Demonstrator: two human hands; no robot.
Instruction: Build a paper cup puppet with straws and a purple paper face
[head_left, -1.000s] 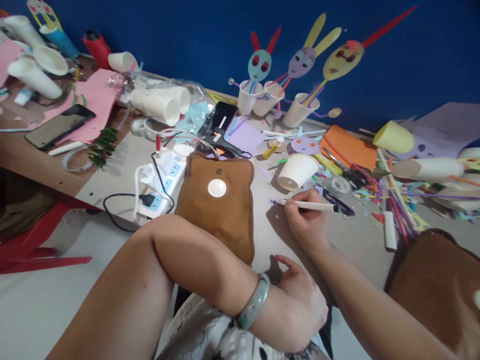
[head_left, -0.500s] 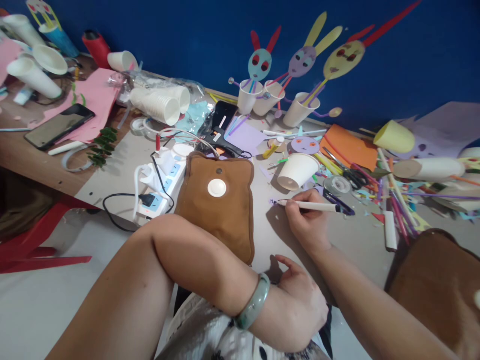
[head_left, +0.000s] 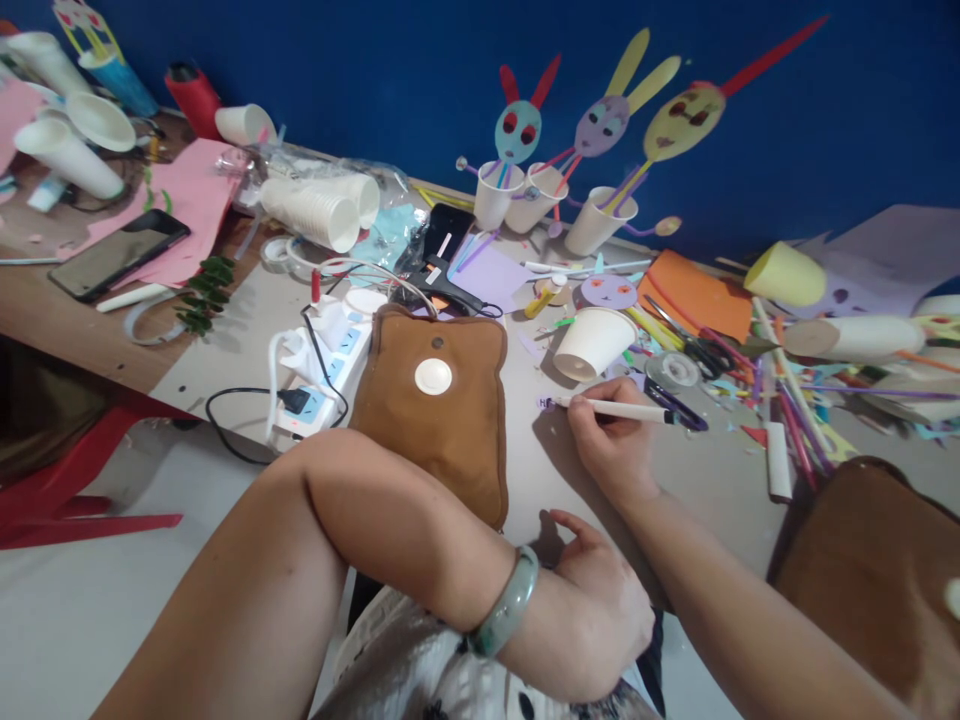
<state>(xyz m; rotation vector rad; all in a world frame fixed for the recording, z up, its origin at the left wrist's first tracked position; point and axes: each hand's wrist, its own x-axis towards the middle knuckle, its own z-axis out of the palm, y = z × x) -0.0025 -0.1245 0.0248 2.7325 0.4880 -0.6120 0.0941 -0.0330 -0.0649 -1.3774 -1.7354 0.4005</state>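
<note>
A white marker pen (head_left: 622,410) is pinched in my right hand (head_left: 615,440), its tip pointing left. The tip meets a small purple patch with dark letter-like marks (head_left: 544,403) on the table (head_left: 525,450). My left hand (head_left: 600,600), below a green bangle (head_left: 508,605), rests at the table's near edge. One of its fingers stretches out over the tabletop; the others are mostly hidden, and nothing shows in it. Just above the right hand lies a tipped white paper cup (head_left: 595,343). A brown hot-water bag (head_left: 435,430) sits left of the marks.
Three cup puppets (head_left: 495,195) stand along the blue wall. A glue gun (head_left: 450,285) and a power strip (head_left: 330,370) with cords lie to the left. Scissors (head_left: 694,345), clear tape (head_left: 675,370) and colored sticks crowd the right. Another brown bag (head_left: 870,580) is at lower right.
The pen tip and right hand have shifted very slightly left, and the dark marks look a little fuller. My left hand stays put.
</note>
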